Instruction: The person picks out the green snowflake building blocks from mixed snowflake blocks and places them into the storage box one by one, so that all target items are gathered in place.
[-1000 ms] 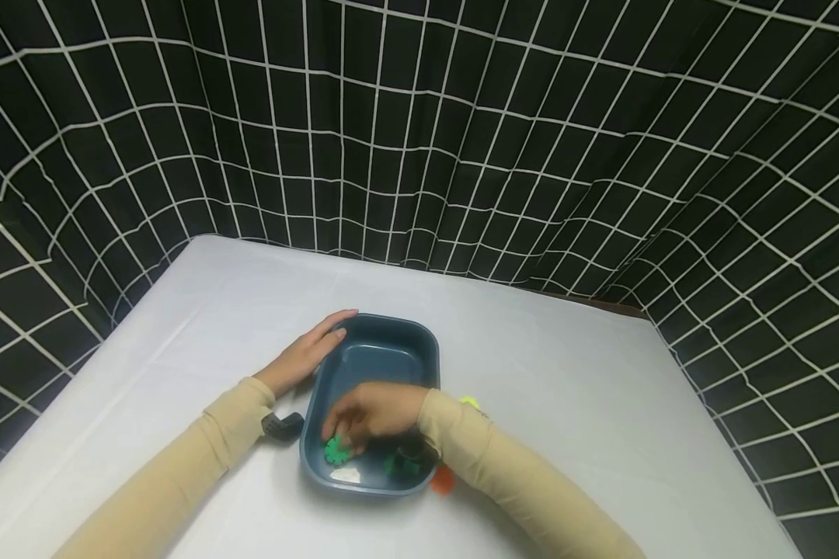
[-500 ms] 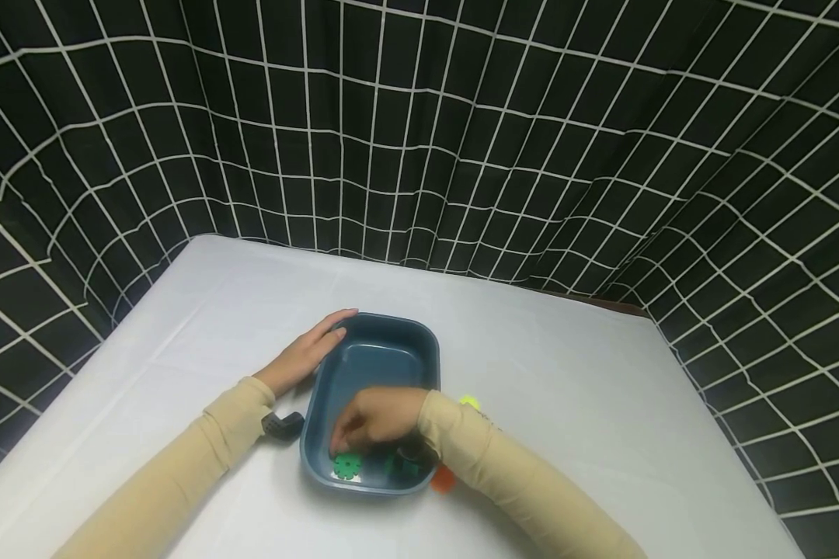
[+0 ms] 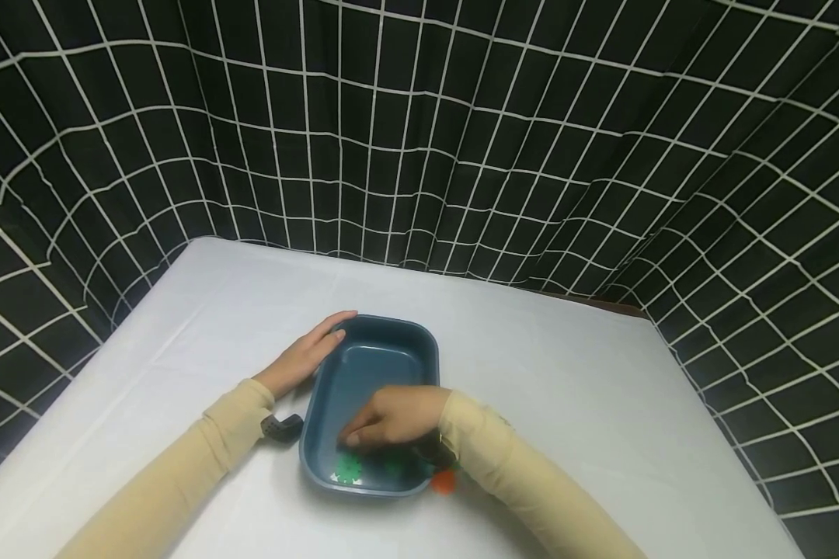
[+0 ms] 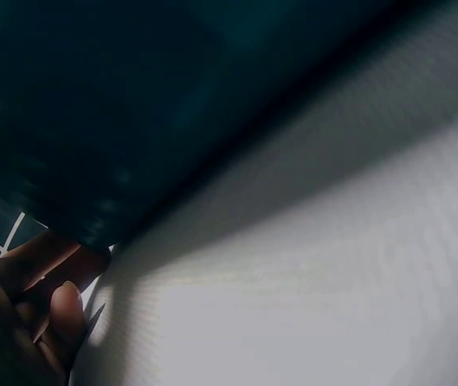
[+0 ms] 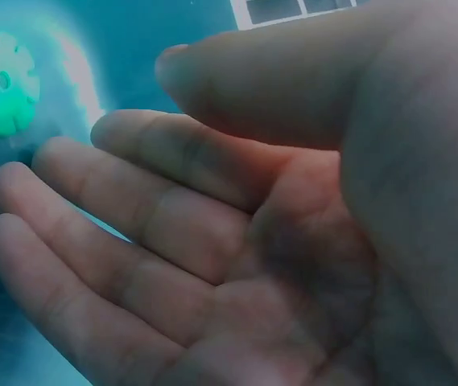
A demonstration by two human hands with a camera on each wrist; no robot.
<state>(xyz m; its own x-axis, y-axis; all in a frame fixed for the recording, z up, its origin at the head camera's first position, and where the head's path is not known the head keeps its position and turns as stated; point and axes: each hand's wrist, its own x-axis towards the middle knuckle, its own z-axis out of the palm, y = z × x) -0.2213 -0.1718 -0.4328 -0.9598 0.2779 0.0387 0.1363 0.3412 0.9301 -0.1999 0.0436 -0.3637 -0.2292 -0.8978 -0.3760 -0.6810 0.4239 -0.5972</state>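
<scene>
A dark blue plastic tub (image 3: pixel 374 373) stands on the white table. My left hand (image 3: pixel 308 355) holds its far left corner, thumb over the rim; in the left wrist view the fingers (image 4: pixel 68 314) lie against the outer wall. Inside the tub's near half is my right hand (image 3: pixel 395 419), its palm (image 5: pixel 237 265) bare in the right wrist view, fingers loosely extended and holding nothing. A green notched plastic disc (image 3: pixel 348 469) lies on the tub floor just nearer than those fingers. More green (image 3: pixel 394 463) shows dimly beneath the right wrist.
An orange disc (image 3: pixel 443 481) lies on the table outside the tub's near right corner, partly beside the right sleeve. The black wrist camera (image 3: pixel 283 427) sits close to the tub's left wall. A black curtain (image 3: pixel 405 140) with white grid lines hangs behind the table (image 3: pixel 545 357).
My right hand has let go of the green disc, which now lies on the tub floor, and has drawn back slightly to the right. The left hand stays put.
</scene>
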